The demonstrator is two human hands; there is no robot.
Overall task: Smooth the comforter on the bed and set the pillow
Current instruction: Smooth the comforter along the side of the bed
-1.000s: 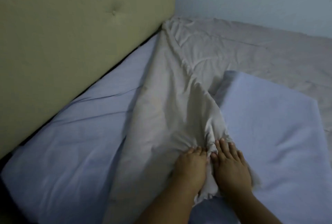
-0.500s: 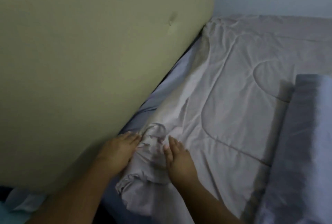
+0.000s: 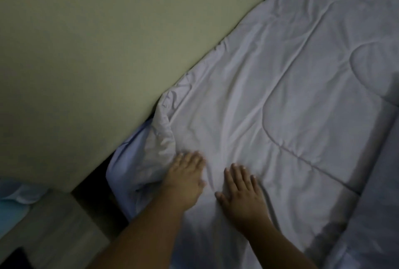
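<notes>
A pale quilted comforter (image 3: 280, 87) covers the bed up to the headboard, with its corner bunched near the bed's corner. My left hand (image 3: 185, 179) lies flat on that bunched corner, fingers spread. My right hand (image 3: 241, 191) presses flat on the comforter just beside it, fingers apart, holding nothing. A bluish-grey pillow (image 3: 375, 214) shows only as a strip along the right edge, lying on the comforter.
A padded olive headboard (image 3: 108, 52) runs diagonally along the left. A light-blue fitted sheet (image 3: 127, 160) peeks out at the mattress corner. A dark gap and a wooden bedside surface (image 3: 54, 232) lie at lower left, with light-blue cloth (image 3: 13, 199) at the far left edge.
Both hands let go of the gathered comforter corner and now lie flat on it. The comforter has spread up to the headboard, covering the blue sheet; the view shifted left.
</notes>
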